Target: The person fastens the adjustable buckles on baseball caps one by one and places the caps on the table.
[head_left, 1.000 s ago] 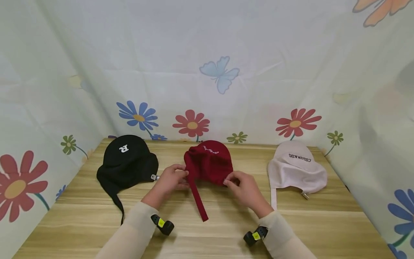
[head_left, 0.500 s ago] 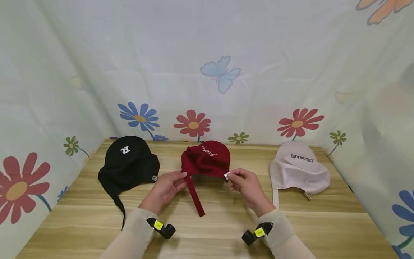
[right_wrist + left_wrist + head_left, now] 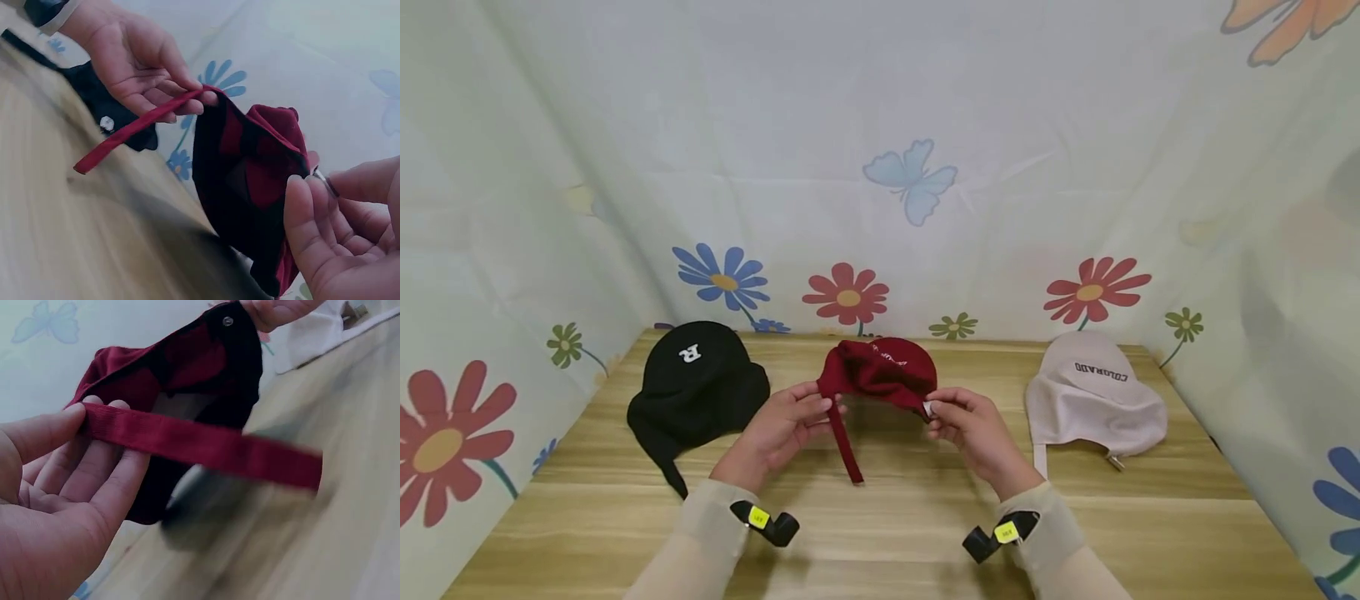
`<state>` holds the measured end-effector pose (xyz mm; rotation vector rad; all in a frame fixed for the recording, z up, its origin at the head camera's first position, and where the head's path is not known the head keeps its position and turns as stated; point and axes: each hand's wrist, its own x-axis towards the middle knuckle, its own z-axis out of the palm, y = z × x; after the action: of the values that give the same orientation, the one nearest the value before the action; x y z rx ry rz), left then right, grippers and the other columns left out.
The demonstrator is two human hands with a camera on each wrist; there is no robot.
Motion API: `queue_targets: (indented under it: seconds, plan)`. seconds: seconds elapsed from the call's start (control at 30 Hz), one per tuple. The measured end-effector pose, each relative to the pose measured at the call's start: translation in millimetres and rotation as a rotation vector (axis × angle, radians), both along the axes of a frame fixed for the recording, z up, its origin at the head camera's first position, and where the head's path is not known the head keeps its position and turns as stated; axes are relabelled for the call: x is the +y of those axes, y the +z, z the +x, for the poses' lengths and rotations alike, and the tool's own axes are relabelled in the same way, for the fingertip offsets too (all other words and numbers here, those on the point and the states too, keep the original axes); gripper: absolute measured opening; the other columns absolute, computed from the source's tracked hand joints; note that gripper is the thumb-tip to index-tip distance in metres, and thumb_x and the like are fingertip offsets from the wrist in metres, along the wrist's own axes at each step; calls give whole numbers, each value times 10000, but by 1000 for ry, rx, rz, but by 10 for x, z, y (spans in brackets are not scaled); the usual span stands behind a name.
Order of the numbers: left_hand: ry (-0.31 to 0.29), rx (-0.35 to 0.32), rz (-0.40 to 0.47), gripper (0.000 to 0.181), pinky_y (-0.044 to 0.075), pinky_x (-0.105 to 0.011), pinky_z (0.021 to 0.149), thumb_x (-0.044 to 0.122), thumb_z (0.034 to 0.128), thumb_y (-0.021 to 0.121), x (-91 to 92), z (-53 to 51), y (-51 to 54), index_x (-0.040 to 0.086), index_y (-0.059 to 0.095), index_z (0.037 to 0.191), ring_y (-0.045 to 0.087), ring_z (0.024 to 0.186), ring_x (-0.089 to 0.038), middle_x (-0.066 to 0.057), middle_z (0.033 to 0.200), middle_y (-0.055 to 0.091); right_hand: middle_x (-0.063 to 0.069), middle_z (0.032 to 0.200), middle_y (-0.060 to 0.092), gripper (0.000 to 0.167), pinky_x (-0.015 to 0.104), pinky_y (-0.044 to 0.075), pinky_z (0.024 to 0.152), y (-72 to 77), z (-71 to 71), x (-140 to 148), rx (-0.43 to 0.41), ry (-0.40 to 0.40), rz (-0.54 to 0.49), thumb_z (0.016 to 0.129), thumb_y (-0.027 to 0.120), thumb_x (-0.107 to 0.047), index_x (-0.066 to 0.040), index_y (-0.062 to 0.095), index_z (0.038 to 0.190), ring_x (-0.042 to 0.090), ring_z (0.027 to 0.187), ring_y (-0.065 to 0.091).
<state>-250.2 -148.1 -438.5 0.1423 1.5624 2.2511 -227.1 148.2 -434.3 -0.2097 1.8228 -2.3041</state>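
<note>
A dark red baseball cap (image 3: 891, 371) with white lettering is at the middle of the table, its near edge raised. My left hand (image 3: 784, 427) pinches the base of the cap's loose red strap (image 3: 212, 449) between thumb and fingers. The strap's free end hangs down in the head view. At the opposite corner my right hand (image 3: 976, 429) pinches the small metal buckle (image 3: 325, 182) between thumb and fingertips. Both wrist views show the cap's dark inner side, and the left one shows a metal snap (image 3: 227, 321) near the right hand.
To the left on the wooden table (image 3: 880, 533) lies a black cap (image 3: 700, 383) with a white letter R. A pale pink cap (image 3: 1086, 396) marked COLORADO lies to the right, strap toward me. Behind stands a flower-printed cloth backdrop (image 3: 775, 183).
The cap's near edge has risen and its back opening has turned more toward me. Both hands have shifted slightly on the strap side and the buckle side. The other caps stay put.
</note>
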Motion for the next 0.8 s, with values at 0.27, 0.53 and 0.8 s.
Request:
queue_targets:
  seconds: [0.27,0.53,0.8]
  plan:
    - [-27,130,182,273,544,-349,938,23,999,477,74,-135,108,143,611,1204,692,1003,-188,-15,1055,711,24,891,618,139,245,577,710,90,-71,47,20,-12,-141,965,548,-32,2,608,1086,100,717,611]
    - [56,210,32,303,574,-329,864,17,967,541,196,-222,199,129,610,1240,706,950,-186,-21,1014,720,8,844,670,188,244,586,725,186,-124,53,102,44,-223,968,537,-17,-67,683,1076,85,724,643]
    - [231,184,-315,680,589,-402,806,105,930,639,251,-181,295,170,303,1518,719,765,-185,-208,1191,665,-6,839,663,141,251,579,686,223,-179,-58,130,89,-60,936,615,-67,-39,693,1050,90,688,627]
